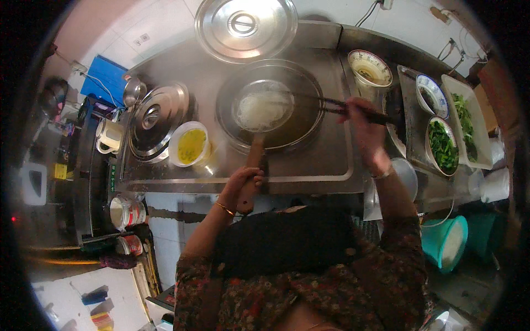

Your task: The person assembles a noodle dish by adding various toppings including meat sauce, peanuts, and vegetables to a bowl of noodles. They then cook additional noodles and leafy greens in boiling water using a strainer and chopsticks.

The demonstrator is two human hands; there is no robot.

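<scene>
My left hand is closed around the wooden handle of a wire strainer that rests in a large metal pot of steaming liquid. Pale noodles, as far as the steam lets me tell, lie in the strainer. Long dark chopsticks are held in my right hand, which is blurred, and their thin ends reach over the strainer from the right. Left of the pot stands a white plastic tub of yellow liquid with green bits.
A round metal lid leans behind the pot; another lid lies left. To the right are a patterned bowl, a bowl of chopped greens, a bowl of dark contents and a long tray of leafy greens.
</scene>
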